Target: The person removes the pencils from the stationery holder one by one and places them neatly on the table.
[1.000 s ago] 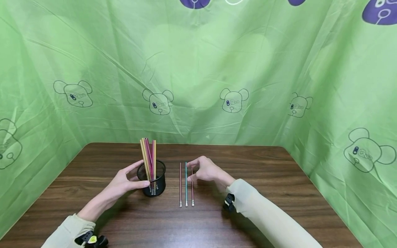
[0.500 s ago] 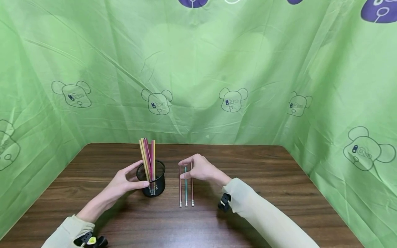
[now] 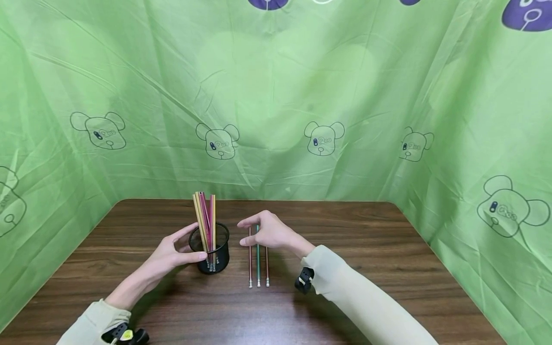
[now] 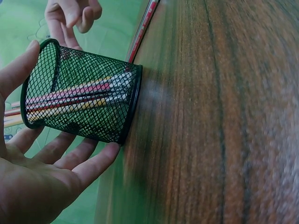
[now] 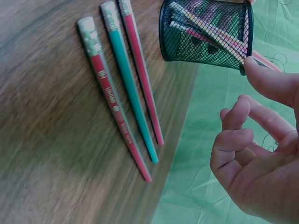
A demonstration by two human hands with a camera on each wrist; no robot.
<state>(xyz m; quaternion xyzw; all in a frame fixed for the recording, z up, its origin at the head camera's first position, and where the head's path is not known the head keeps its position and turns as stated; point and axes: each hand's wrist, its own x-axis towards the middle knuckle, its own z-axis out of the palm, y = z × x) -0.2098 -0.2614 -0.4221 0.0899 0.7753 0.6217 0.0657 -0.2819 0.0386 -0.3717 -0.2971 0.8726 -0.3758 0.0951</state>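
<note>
Green cloth (image 3: 276, 86) hangs behind the surface (image 3: 388, 258), where three pencils (image 3: 258, 266) lie side by side. Over their far ends, my right hand (image 3: 272, 231) holds thumb and forefinger spread, tips near the cup (image 3: 222, 258); my left hand (image 3: 172, 253) grips it between thumb and fingers.

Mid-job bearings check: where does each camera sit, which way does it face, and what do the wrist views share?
Head: on the head, facing forward and down at the table and green cloth; left hand, right hand and sleeves show.
Left wrist: facing the mesh cup; the left hand holds it, part of the right hand beyond.
Right wrist: facing three loose pencils and the mesh cup; chiefly the right hand shows.
Shared by both wrists: mesh cup, both hands' work.
</note>
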